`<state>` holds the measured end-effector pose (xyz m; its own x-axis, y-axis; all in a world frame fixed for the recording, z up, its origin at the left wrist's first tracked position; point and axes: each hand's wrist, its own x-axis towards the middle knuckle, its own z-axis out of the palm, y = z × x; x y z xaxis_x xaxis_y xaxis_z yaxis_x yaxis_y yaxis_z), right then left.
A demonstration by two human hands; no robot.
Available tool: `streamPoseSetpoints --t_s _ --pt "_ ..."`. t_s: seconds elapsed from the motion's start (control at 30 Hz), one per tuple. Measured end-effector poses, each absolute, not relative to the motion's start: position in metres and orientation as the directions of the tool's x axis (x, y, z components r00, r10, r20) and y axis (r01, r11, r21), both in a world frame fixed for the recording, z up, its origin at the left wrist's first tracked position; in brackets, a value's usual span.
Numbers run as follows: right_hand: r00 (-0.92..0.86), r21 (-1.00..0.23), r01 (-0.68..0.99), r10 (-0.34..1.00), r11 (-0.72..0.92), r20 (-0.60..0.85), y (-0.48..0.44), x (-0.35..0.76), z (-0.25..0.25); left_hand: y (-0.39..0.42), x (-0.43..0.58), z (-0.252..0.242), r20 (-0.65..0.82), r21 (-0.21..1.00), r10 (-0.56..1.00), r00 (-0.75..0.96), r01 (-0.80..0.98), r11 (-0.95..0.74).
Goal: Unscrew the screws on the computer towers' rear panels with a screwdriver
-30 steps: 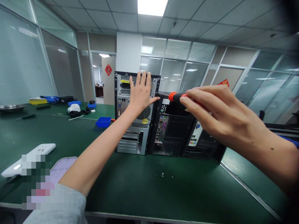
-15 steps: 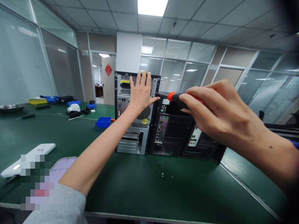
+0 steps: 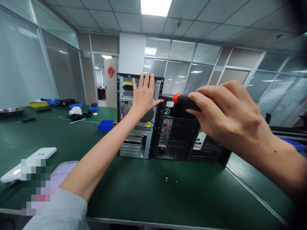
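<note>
My left hand (image 3: pixel 144 95) lies flat, fingers spread, against the rear panel of a silver computer tower (image 3: pixel 129 127) standing upright on the green table (image 3: pixel 153 195). My right hand (image 3: pixel 225 118) is closed round a screwdriver with a black and orange handle (image 3: pixel 183 99). Its tip points left toward the tower's upper right edge; the shaft is hidden from me. A black tower (image 3: pixel 176 134) stands right beside the silver one, with a third case (image 3: pixel 208 147) behind my right hand.
Tiny loose screws (image 3: pixel 166 180) lie on the mat in front of the towers. A white device (image 3: pixel 31 158) and a phone (image 3: pixel 63 174) lie at the near left. Blue bins (image 3: pixel 106 125), a yellow tray (image 3: pixel 38 103) and cables sit far left. A table seam runs at the right.
My right hand has turned slightly on the screwdriver handle, its fingers shifting round it. My left hand stays flat on the silver tower.
</note>
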<state>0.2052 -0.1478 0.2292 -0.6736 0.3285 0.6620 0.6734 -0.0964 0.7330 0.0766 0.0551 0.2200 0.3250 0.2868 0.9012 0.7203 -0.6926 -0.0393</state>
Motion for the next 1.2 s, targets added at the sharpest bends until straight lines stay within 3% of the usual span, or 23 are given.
streamPoseSetpoints --t_s 0.33,0.6,0.97,1.2 --pt "-0.676 0.744 0.646 0.324 -0.173 0.662 -0.147 0.199 0.229 0.051 0.077 0.222 0.878 -0.042 0.336 0.340 0.756 -0.653" --pt "-0.722 0.801 0.570 0.355 -0.180 0.594 -0.141 0.191 0.233 0.057 0.076 0.220 0.902 -0.067 0.281 0.329 0.749 -0.659" --pt "-0.622 0.704 0.708 0.422 -0.055 0.659 -0.138 0.189 0.231 0.060 0.077 0.219 0.907 -0.064 0.272 0.323 0.742 -0.667" --pt "-0.744 0.812 0.553 0.328 -0.187 0.582 -0.138 0.187 0.231 0.058 0.077 0.220 0.912 -0.049 0.266 0.313 0.727 -0.685"
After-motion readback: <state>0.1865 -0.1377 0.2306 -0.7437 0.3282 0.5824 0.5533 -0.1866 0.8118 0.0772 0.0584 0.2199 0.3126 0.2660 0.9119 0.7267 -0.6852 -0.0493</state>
